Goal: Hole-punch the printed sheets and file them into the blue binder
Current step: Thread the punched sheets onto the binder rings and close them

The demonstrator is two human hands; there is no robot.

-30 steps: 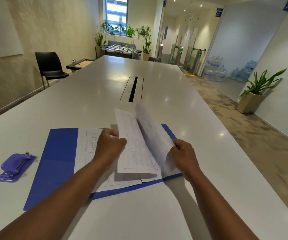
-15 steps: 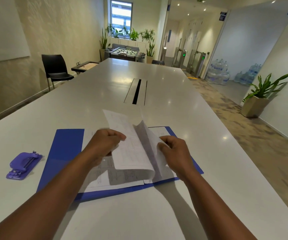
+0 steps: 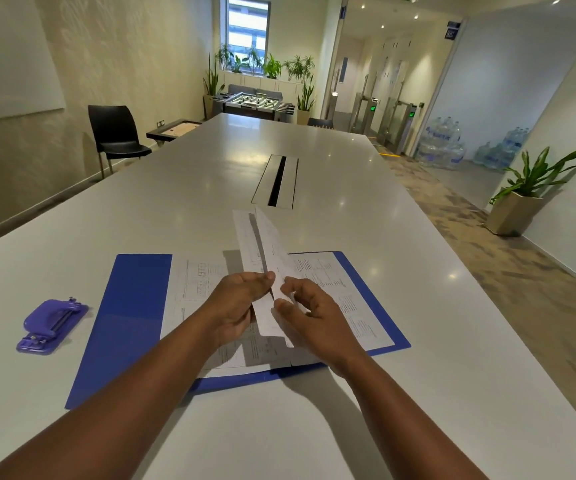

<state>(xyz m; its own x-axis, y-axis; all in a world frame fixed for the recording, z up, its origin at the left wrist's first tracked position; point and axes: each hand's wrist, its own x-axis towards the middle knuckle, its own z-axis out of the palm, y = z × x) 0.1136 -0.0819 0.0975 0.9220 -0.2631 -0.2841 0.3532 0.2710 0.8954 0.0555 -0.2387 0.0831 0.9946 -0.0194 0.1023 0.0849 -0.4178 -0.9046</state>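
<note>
The blue binder (image 3: 130, 317) lies open on the white table (image 3: 314, 427), with printed sheets (image 3: 335, 282) flat on its right half. Both hands hover over it. My left hand (image 3: 236, 306) pinches a folded printed sheet (image 3: 265, 258) that stands nearly on edge, its two halves pressed close together. My right hand (image 3: 309, 313) touches the same sheet's lower edge from the right with thumb and fingertips. A purple hole punch (image 3: 50, 325) rests on the table left of the binder, apart from both hands.
A cable slot (image 3: 276, 180) is set into the table beyond the binder. A black chair (image 3: 115, 138) stands at the left wall. A potted plant (image 3: 522, 195) and water bottles (image 3: 442, 147) are off to the right, on the floor.
The sheet's two halves, spread apart earlier, have been brought together into a narrow fold. Both hands moved inward until they almost meet at the sheet's lower edge.
</note>
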